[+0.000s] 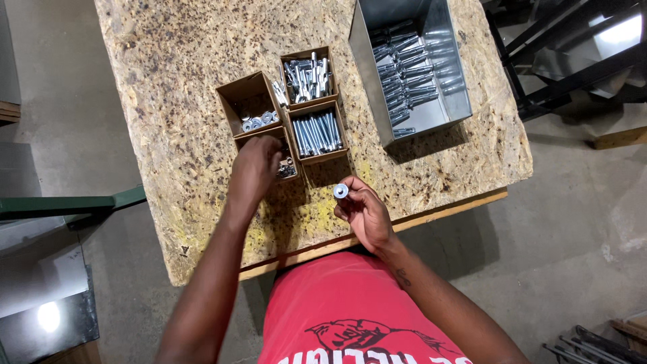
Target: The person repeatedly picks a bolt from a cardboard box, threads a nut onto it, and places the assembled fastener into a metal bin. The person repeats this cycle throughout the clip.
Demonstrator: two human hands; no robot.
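Note:
My left hand (255, 168) reaches into the nearest small cardboard box (291, 168), which holds small dark nuts; its fingers are hidden inside, so I cannot tell whether they grip anything. My right hand (360, 209) is raised above the table's front edge and pinches a bolt (341, 191) seen end-on, with a round silver washer on it. Three more small cardboard boxes stand behind: one with washers (251, 101), one with long bolts (318, 132), one with mixed bolts (309, 75).
A chipboard table (182, 81) carries everything. A grey metal bin (448, 101) with several assembled bolts stands at the back right. Black metal frames (573, 54) lie on the concrete floor to the right, and a green beam (60, 204) to the left.

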